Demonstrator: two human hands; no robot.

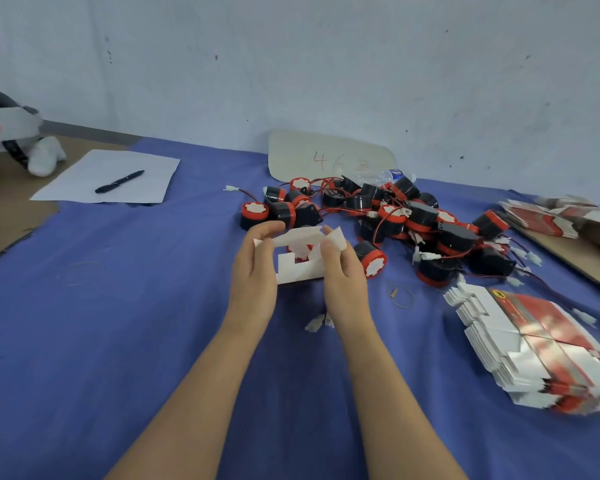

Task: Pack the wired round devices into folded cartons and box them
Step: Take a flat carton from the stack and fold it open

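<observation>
Carton of white card [300, 270], half formed with its flaps up, sits between the two sets of fingers over the blue cloth [118, 306]. The left hand [253, 271] grips its left wall with curled fingers, and the right hand [343, 271] pinches the right wall and a raised flap. Between the thumbs, through the open top, shows the white scalloped face of one round black-and-red wired device [300, 249]. It seems to be inside already, though how deep I cannot tell. A small white plug [316, 322] lies just below the right wrist.

By my judgement the job is near its start. This one carton is not yet closed. Beyond the fingertips a tangled heap of loose black-and-red devices [395, 216] waits. Well to the right of the right hand a stack of flat red-and-white printed cartons [534, 348] lies unfolded. No finished carton or outer box is in sight
</observation>
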